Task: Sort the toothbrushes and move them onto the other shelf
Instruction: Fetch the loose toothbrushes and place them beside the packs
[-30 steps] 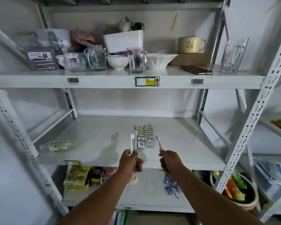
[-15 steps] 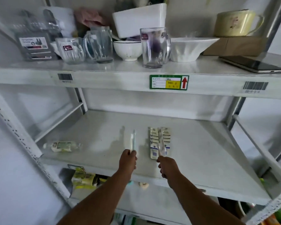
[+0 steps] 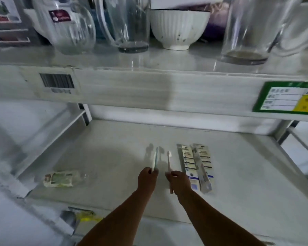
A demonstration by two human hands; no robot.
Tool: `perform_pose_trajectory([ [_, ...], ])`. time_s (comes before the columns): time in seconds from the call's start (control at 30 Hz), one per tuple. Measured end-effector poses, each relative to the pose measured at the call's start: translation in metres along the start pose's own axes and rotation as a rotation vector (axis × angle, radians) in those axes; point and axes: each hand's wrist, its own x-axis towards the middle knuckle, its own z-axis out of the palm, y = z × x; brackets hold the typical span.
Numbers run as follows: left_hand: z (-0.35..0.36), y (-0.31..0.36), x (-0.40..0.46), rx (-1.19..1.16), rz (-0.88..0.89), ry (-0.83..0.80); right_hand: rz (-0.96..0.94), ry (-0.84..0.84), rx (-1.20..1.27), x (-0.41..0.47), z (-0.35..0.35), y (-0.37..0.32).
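**Both hands holding a toothbrush each over the middle shelf**

Surroundings: upper shelf [image 3: 149, 89] is sitting at 12 o'clock, carrying a glass pitcher [image 3: 73, 27], a clear glass [image 3: 130, 23], a white ribbed bowl [image 3: 180, 27] and a larger glass [image 3: 247, 29]. Barcode sticker [image 3: 57, 81] and green price tag [image 3: 288, 97] are sitting on its front edge. Its lip is overhanging the work area but nothing is blocking the hands.

On the middle shelf [image 3: 105, 157]: packaged toothbrushes [image 3: 196, 166] are lying side by side at 3 o'clock of the right hand, just beside it. A wrapped packet [image 3: 60, 179] is lying at 9 o'clock, well apart from the left hand.

Left hand [image 3: 147, 178] is pinching the teal toothbrush [image 3: 155, 159] near its lower end, fingers curled round the handle, head pointing to 12 o'clock. Brush is standing roughly upright; can't tell if it's touching the shelf, frame is blurry.

Right hand [image 3: 179, 181] is gripping the pink toothbrush [image 3: 169, 160] mid-handle, fingers wrapped, bristle end pointing to 12 o'clock, tail end sticking out below the hand at 6 o'clock.

The two brushes are sitting near each other, parallel, apart. Both forearms are reaching in from 6 o'clock, converging, knuckles up.
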Motion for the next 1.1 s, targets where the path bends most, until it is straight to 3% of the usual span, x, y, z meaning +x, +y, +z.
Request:
perform_pose_trajectory([
  [0.37, 0.007, -0.005, 0.040, 0.192, 0.056, -0.037, 0.037, 0.027, -0.097, 0.039, 0.024, -0.002],
  [1.1, 0.002, -0.006, 0.067, 0.264, 0.182, -0.035, 0.039, 0.066, -0.302, 0.063, 0.027, -0.007],
])
